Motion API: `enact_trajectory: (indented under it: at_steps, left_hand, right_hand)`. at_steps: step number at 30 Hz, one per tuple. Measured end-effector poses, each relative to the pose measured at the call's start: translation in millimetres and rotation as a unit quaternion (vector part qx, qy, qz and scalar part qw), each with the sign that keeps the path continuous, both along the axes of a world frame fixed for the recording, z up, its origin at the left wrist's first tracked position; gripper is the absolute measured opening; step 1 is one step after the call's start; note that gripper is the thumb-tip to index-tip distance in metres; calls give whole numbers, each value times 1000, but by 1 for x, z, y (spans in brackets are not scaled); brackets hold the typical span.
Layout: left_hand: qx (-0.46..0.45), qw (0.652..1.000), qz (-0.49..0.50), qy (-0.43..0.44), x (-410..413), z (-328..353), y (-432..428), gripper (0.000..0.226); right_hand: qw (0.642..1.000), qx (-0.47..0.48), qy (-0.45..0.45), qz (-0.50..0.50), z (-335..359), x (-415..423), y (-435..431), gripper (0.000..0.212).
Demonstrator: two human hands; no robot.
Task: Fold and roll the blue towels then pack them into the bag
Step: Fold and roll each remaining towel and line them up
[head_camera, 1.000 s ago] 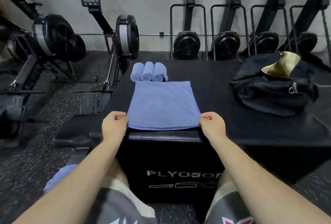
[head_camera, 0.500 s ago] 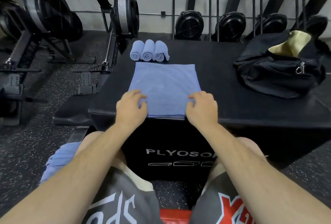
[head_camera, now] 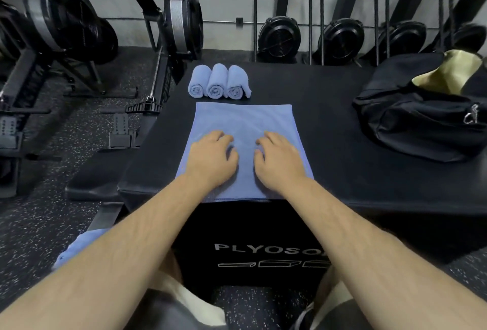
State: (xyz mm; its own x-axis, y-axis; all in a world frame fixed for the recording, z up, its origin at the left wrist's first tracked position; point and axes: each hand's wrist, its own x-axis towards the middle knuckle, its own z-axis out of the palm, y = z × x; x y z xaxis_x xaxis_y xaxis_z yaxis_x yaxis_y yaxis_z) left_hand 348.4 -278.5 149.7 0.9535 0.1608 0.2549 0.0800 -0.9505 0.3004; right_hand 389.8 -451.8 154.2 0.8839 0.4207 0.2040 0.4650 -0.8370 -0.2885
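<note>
Up on the black padded bench (head_camera: 329, 129), a black duffel bag (head_camera: 421, 118) gapes right of the flat blue towel (head_camera: 245, 121), tan lining showing, contents unseen. Three rolled towels (head_camera: 218, 82) lie just beyond the flat one. Left hand (head_camera: 210, 157) and right hand (head_camera: 279, 158) press it, grip released.

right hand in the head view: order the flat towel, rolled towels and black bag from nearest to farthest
From the right hand:
1. Flat towel, directly under it, touching.
2. Rolled towels, ahead and slightly left.
3. Black bag, far right on the box.
</note>
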Motion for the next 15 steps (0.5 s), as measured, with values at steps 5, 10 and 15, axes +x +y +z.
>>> enact_trajectory:
  at_steps: [5,10,15]
  left_hand:
    - [-16,985,18,169,24,-11,15,68]
    - [25,998,28,55,38,-9,22,52]
    - [-10,993,21,114,111,4,23,51]
  right_hand:
    - [992,-52,119,-7,-10,34,-8,63]
    - [996,-46,9,-81,-7,58,-8,43]
    - [997,-62,56,3,3,114,52,53]
